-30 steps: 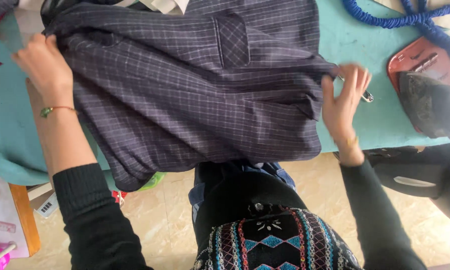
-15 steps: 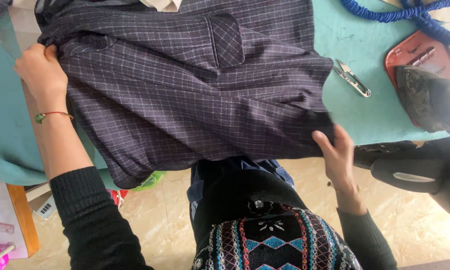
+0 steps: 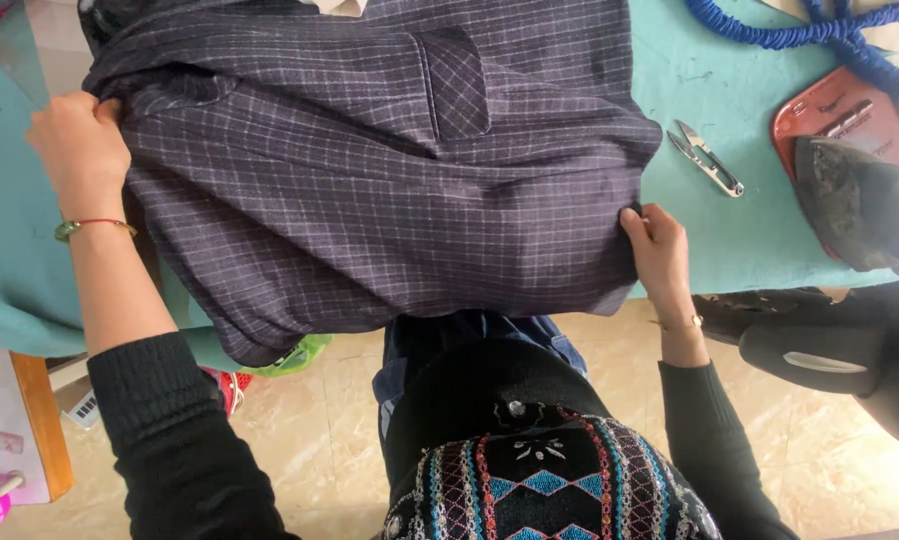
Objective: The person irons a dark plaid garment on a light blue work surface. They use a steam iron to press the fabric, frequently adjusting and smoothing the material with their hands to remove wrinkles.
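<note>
A dark purple checked jacket (image 3: 370,170) with a flap pocket lies spread over a teal-covered table (image 3: 730,230), its lower edge hanging over the near side. My left hand (image 3: 78,150) grips the cloth at the jacket's left edge; a thin bracelet circles that wrist. My right hand (image 3: 656,250) pinches the jacket's right edge near the table's front. Both forearms wear black sleeves.
Small metal thread snips (image 3: 705,158) lie on the teal cover right of the jacket. A red tray (image 3: 830,110) and a dark iron (image 3: 850,200) sit at the far right, a blue cord (image 3: 800,25) above. A wooden bench edge (image 3: 40,420) is at lower left.
My right hand left the spot by the snips, went down to the jacket's lower right edge and took hold, then shifted up. My left hand stayed gripping the left edge.
</note>
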